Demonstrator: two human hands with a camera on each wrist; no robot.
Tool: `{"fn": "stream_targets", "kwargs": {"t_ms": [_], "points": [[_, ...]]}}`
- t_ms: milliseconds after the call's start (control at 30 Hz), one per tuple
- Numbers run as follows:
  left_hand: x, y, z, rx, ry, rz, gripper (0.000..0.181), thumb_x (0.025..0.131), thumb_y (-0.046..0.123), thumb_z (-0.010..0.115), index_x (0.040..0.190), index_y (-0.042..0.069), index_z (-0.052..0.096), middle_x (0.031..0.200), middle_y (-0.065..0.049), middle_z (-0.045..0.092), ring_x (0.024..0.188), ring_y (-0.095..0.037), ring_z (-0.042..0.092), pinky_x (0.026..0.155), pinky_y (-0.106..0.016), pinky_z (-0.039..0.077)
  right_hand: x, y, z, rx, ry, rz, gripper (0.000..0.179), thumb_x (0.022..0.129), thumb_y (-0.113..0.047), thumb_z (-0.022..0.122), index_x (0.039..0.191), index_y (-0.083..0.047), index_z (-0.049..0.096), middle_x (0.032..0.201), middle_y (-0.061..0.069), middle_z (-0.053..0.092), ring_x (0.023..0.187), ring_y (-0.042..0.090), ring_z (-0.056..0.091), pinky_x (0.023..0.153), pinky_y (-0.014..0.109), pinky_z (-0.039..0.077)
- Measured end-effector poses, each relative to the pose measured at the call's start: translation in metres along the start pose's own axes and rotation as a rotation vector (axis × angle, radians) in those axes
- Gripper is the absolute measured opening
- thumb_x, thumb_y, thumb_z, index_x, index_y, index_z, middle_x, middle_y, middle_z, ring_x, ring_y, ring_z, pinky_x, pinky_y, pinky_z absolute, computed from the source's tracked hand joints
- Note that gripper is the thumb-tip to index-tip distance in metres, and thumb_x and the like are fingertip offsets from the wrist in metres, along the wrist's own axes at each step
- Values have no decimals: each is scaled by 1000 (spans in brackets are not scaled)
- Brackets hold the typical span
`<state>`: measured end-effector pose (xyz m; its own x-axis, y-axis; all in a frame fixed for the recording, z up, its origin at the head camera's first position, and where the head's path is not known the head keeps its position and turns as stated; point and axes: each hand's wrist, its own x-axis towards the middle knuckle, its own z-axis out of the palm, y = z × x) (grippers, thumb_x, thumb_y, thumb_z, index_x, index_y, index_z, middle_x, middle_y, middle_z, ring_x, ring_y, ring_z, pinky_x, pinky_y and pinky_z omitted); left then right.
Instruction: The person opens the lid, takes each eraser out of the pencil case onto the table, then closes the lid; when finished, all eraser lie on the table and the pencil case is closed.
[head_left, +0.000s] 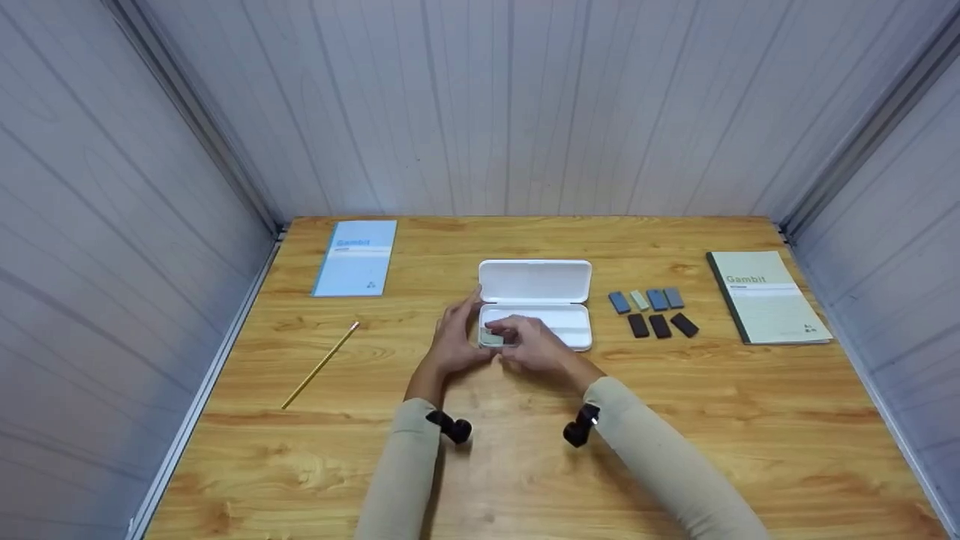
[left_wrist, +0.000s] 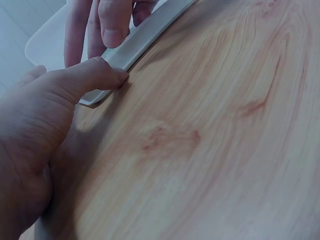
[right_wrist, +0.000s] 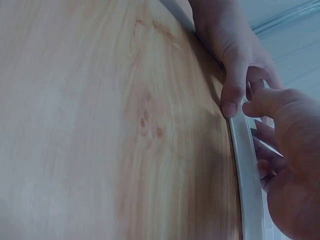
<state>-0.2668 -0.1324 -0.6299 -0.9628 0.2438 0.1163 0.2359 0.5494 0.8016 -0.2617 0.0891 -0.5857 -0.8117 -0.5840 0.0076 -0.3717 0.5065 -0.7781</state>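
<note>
A white pencil case [head_left: 535, 282] lies with its lid raised at mid-table. My left hand [head_left: 454, 339] grips the case's left end, its thumb [left_wrist: 107, 75] against the front rim and its fingers along the side. Over the front left of the tray, my right hand [head_left: 536, 345] reaches in, fingers bent down inside the rim. Beneath those fingers, in the front left corner, shows a pale grey-green block [head_left: 491, 339] like a small eraser. The fingers partly cover it, and I cannot tell whether they pinch it. In the right wrist view the front rim [right_wrist: 245, 165] runs below both thumbs.
Right of the case lie several small blocks in two rows: blue ones [head_left: 657, 300], a pale green one [head_left: 639, 300] and black ones [head_left: 660, 326]. A cream notebook [head_left: 772, 307] is farther right. On the left are a blue notebook [head_left: 352, 262] and a yellow pencil [head_left: 319, 367].
</note>
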Motion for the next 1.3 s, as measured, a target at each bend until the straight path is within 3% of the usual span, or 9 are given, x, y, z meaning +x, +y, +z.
{"fn": "stream_targets", "kwargs": {"t_ms": [267, 400, 633, 967, 1133, 1300], "points": [[0, 3, -4, -7, -24, -1, 126, 79, 27, 102, 179, 12, 28, 164, -14, 65, 160, -43, 44, 132, -67, 27, 0, -3, 0, -2, -12, 1, 45, 96, -2, 76, 141, -1, 76, 123, 22, 79, 108, 26, 75, 99, 36, 59], [0, 3, -3, 1, -19, 8, 126, 77, 25, 102, 179, 10, 29, 163, -15, 66, 158, -44, 46, 131, -68, 27, 2, 4, 2, -5, 1, -24, 47, 94, -4, 77, 141, -3, 77, 121, 21, 73, 107, 28, 74, 98, 38, 61], [1, 2, -2, 12, -20, -24, 128, 76, 23, 102, 180, 15, 29, 166, -12, 63, 161, -42, 43, 133, -66, 28, 15, 41, 16, -86, 5, -80, 53, 97, -17, 78, 149, -16, 74, 116, 8, 65, 104, 18, 66, 95, 32, 57], [0, 6, -4, -6, -41, -75, 125, 78, 21, 100, 180, 21, 28, 167, -10, 62, 165, -39, 39, 137, -65, 23, 19, 45, 16, -105, -49, -59, 50, 98, -23, 80, 148, -21, 77, 118, 5, 59, 105, 17, 57, 93, 32, 52], [-1, 4, -4, -6, -35, -47, 125, 77, 20, 99, 180, 20, 29, 165, -12, 63, 163, -41, 41, 136, -67, 24, 24, 56, 20, -155, -37, -69, 46, 96, -20, 81, 142, -21, 80, 117, 6, 61, 100, 14, 54, 88, 30, 47], [0, 3, -3, -2, -29, -17, 124, 75, 19, 98, 179, 18, 30, 164, -13, 64, 161, -42, 43, 135, -69, 24, 27, 63, 20, -231, -28, -92, 54, 95, -20, 80, 148, -18, 76, 116, 7, 62, 95, 12, 52, 84, 28, 48]]}}
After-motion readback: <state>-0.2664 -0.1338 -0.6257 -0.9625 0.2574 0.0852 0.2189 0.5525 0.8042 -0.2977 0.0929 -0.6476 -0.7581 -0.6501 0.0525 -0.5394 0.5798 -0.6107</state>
